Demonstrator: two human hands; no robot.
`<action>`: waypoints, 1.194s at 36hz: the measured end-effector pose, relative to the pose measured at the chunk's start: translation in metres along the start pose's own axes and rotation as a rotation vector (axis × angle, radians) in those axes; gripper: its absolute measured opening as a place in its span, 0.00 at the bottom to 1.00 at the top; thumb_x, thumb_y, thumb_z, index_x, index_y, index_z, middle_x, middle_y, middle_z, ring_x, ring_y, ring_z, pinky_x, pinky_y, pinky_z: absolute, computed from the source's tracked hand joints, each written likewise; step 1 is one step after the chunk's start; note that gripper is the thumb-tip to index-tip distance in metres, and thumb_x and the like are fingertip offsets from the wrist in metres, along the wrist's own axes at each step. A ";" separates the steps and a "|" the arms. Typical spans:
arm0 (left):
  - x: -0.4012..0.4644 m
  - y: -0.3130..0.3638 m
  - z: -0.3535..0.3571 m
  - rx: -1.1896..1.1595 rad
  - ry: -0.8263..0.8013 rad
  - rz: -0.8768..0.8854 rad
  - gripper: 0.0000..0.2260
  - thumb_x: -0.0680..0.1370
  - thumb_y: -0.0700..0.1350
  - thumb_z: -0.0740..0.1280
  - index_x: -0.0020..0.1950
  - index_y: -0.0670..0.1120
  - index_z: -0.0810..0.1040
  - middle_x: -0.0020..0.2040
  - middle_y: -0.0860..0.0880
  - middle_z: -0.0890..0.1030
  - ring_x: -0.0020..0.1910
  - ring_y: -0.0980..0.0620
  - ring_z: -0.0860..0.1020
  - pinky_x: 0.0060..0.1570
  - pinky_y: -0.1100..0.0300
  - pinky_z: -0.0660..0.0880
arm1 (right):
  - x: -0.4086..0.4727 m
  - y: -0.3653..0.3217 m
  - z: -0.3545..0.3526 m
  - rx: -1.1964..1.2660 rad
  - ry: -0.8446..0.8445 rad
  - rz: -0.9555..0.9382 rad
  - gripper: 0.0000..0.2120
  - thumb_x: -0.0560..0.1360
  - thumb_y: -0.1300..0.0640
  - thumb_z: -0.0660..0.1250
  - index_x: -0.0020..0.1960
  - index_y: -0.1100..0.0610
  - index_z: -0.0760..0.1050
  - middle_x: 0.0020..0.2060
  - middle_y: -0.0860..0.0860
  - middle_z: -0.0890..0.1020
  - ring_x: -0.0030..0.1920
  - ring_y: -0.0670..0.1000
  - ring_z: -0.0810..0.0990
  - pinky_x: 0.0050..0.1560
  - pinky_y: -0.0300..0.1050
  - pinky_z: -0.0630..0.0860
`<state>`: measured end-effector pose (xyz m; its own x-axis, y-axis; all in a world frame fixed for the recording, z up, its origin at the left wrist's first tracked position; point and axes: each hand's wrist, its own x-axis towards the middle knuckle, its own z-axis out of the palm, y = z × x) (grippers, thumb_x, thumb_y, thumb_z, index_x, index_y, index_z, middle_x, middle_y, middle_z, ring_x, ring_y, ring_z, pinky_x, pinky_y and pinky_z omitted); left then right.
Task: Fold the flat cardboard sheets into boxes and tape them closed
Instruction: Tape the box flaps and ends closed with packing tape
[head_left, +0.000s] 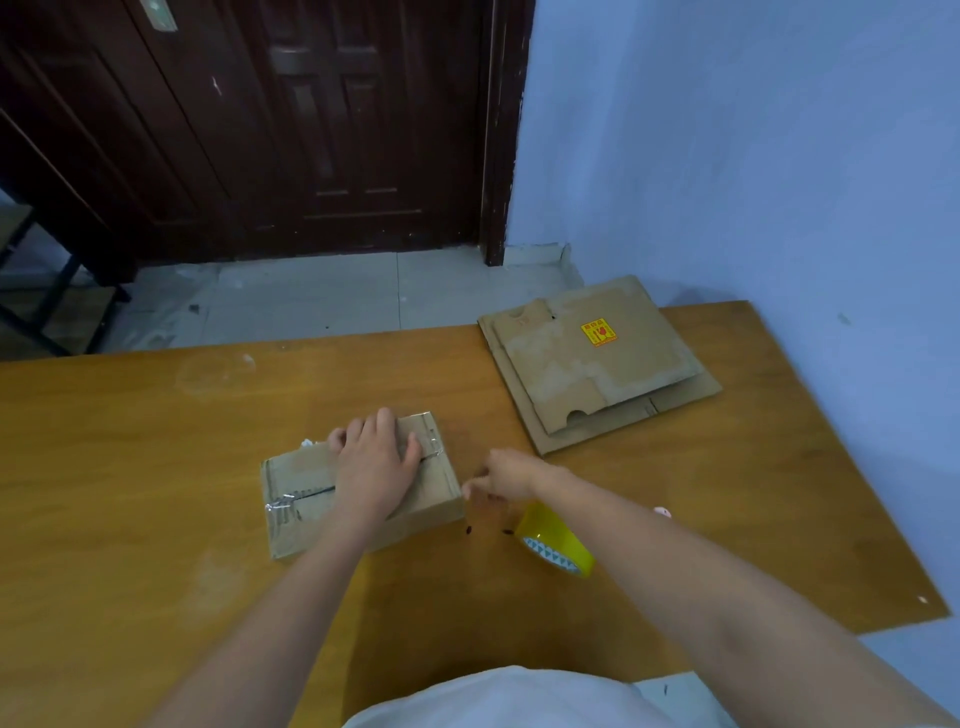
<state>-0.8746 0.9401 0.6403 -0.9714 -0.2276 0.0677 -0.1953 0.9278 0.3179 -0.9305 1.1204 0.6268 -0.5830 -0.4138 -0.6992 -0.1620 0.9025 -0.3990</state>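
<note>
A small folded cardboard box (296, 493) lies on the wooden table (130, 467), its top seam covered with clear tape. My left hand (374, 462) rests flat on the box top, fingers spread. To the right of the box, my right hand (501, 475) hovers just above the table, fingers curled loosely and holding nothing I can see. A yellow tape roll (558, 540) lies on the table under my right forearm. A stack of flat cardboard sheets (597, 369), the top one with a yellow sticker, sits at the far right of the table.
A blue wall (753, 156) runs along the table's right side. Beyond the far edge is a tiled floor (337, 296) and a dark wooden door (337, 130). A dark metal frame (47, 291) stands at the far left. Small dark specks lie near the tape roll.
</note>
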 end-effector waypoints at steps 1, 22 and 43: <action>0.000 0.000 0.000 -0.001 -0.001 -0.008 0.09 0.78 0.52 0.59 0.47 0.46 0.68 0.45 0.48 0.77 0.51 0.45 0.72 0.55 0.52 0.58 | -0.002 0.002 0.006 0.008 0.009 0.036 0.26 0.74 0.34 0.59 0.38 0.57 0.79 0.35 0.52 0.81 0.36 0.51 0.77 0.41 0.45 0.74; 0.007 -0.092 -0.071 -0.489 0.095 -0.858 0.15 0.80 0.46 0.57 0.62 0.41 0.74 0.61 0.37 0.76 0.64 0.39 0.69 0.62 0.50 0.63 | -0.015 -0.031 -0.010 0.630 0.268 0.078 0.36 0.78 0.35 0.42 0.56 0.61 0.77 0.45 0.55 0.81 0.44 0.53 0.80 0.56 0.51 0.73; 0.025 -0.088 -0.114 -1.156 -0.108 -0.703 0.23 0.77 0.55 0.65 0.66 0.44 0.69 0.57 0.48 0.76 0.52 0.47 0.73 0.64 0.48 0.64 | -0.005 -0.095 -0.080 1.094 0.362 0.137 0.44 0.70 0.25 0.43 0.65 0.58 0.70 0.65 0.56 0.74 0.64 0.58 0.72 0.65 0.59 0.70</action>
<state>-0.8665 0.8187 0.7222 -0.7305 -0.4722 -0.4932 -0.4778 -0.1625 0.8633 -0.9758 1.0461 0.7163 -0.7650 -0.1028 -0.6358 0.5915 0.2784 -0.7567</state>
